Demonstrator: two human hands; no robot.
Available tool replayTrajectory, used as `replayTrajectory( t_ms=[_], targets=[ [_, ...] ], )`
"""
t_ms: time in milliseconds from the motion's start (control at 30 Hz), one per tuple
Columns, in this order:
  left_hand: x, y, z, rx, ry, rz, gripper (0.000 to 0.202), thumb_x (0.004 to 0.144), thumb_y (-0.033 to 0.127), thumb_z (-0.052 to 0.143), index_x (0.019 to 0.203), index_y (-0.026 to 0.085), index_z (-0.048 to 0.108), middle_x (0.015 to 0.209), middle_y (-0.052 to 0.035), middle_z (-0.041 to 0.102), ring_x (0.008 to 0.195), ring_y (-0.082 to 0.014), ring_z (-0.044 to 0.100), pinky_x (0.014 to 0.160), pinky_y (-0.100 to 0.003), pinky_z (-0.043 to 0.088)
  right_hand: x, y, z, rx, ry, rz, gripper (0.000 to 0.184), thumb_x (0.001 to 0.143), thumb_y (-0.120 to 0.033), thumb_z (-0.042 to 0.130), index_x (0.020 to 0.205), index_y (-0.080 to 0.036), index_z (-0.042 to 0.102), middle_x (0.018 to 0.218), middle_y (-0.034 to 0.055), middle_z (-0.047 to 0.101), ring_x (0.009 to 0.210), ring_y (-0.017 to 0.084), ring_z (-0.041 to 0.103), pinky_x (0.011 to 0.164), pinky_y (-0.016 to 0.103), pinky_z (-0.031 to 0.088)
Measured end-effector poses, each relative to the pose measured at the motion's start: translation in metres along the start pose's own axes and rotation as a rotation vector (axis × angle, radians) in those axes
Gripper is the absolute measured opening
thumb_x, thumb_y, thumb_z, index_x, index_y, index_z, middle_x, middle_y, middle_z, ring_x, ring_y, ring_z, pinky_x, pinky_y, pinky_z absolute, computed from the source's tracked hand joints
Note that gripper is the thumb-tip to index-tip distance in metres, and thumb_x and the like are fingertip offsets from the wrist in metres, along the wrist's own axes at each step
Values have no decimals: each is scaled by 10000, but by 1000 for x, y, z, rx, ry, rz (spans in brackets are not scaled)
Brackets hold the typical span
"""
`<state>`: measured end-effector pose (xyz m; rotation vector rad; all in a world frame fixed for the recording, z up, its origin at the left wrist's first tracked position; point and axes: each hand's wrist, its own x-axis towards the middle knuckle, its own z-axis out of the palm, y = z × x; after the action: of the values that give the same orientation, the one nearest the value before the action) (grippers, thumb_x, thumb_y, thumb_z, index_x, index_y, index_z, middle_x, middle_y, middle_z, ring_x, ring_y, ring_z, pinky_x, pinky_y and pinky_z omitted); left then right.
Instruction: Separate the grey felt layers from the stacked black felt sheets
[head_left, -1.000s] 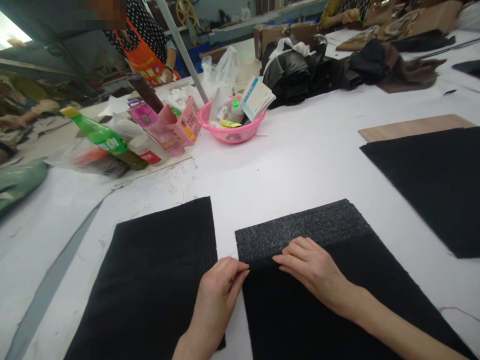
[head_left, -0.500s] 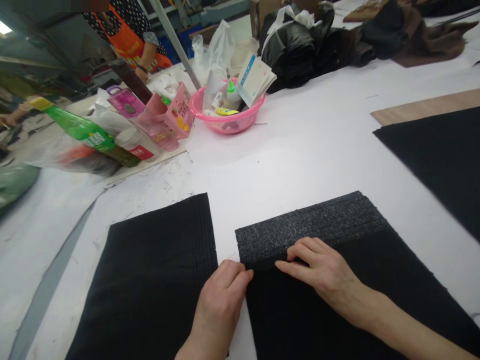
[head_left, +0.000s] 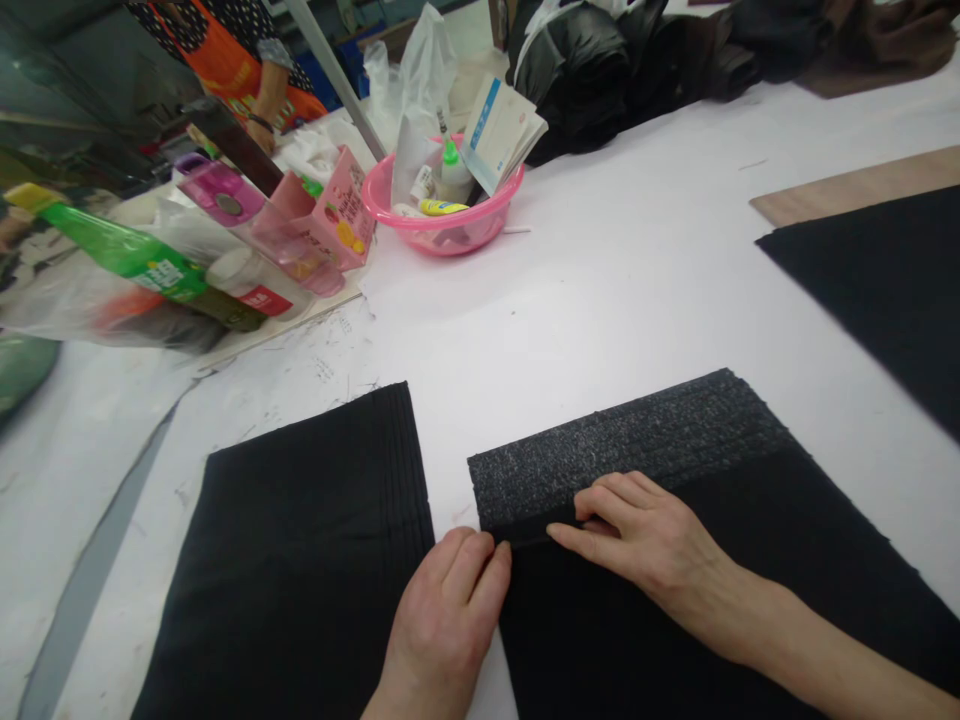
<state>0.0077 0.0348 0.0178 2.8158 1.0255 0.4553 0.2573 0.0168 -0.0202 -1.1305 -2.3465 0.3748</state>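
Fabric lies in two black stacks on the white table (head_left: pixel 615 290). Right hand (head_left: pixel 645 545) rests flat, fingers spread, on the folded-back grey edge of the right fabric stack (head_left: pixel 675 560) — left hand (head_left: pixel 446 610) curls at that stack's left edge, fingertips touching it. Beside them lies the left fabric stack (head_left: pixel 300 560).

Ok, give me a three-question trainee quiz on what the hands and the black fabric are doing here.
1. True or false: both hands touch the same fabric stack.
2. Which hand rests on the grey folded band: A left, B right?
3. What colour is the basin beyond the stacks?

Key:
1. True: left hand and right hand meet at the right stack; the left stack lies untouched.
2. B, on the grey folded band.
3. Pink basin.
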Motion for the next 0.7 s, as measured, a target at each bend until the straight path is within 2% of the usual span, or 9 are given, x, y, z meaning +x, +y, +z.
replayTrajectory(
  t_ms=[367,533,700],
  targets=[
    [-3,-1,4,60,-41,21,278,957,26,385,1065,101,630,996,-102,636,952,-214,589,844,-342,579,0,0,3,-10,-7,8,285,1030,-130,426,1245,-229,585,955,47,563,861,185,522,738,348,387],
    [-4,-1,4,49,-79,25,271,958,32,389,1079,95,623,997,-105,635,942,-213,587,830,-342,585,-1,1,4,-8,-2,24,290,1014,-116,452,1237,-238,591,951,44,561,856,183,520,736,339,383],
    [-3,-3,3,76,-54,49,283,965,35,372,1064,98,629,1000,-104,638,959,-212,593,830,-340,591,-1,0,6,-16,14,6,307,1009,-121,482,1266,-258,576,934,26,556,831,177,518,712,337,361]
  ],
)
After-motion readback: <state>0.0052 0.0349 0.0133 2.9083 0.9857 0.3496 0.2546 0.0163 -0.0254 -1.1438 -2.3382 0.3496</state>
